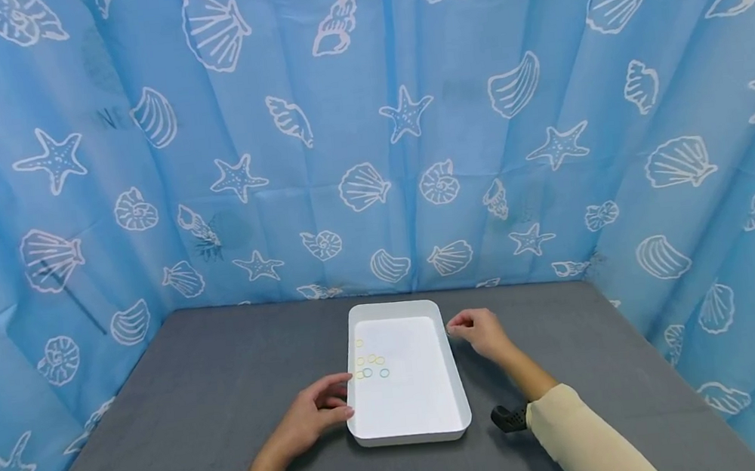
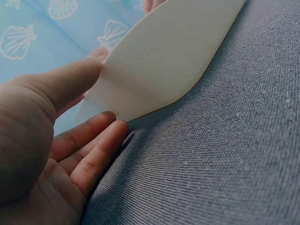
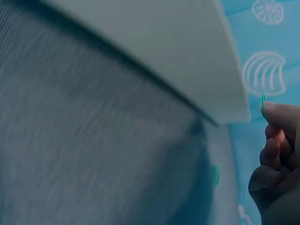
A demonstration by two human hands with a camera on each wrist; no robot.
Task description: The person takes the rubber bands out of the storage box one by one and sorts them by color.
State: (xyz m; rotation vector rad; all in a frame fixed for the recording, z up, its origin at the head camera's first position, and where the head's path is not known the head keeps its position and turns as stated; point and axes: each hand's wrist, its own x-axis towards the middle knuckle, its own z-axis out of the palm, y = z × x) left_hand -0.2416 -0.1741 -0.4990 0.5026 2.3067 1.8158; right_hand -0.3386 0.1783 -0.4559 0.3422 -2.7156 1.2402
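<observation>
A white rectangular tray stands on the grey table. My left hand holds its left wall, thumb at the rim; in the left wrist view, fingers touch the lower edge of the wall. Beyond the tray's right side, my right hand pinches a small green rubber band between thumb and finger, with the other fingers curled. Inside the tray, towards its left wall, lie several thin yellow bands and a green band beside a bluish-green one.
Another green piece shows beyond the tray in the right wrist view. A blue curtain with white shells and starfish hangs behind and at both sides of the grey tabletop. Black straps sit at the wrists.
</observation>
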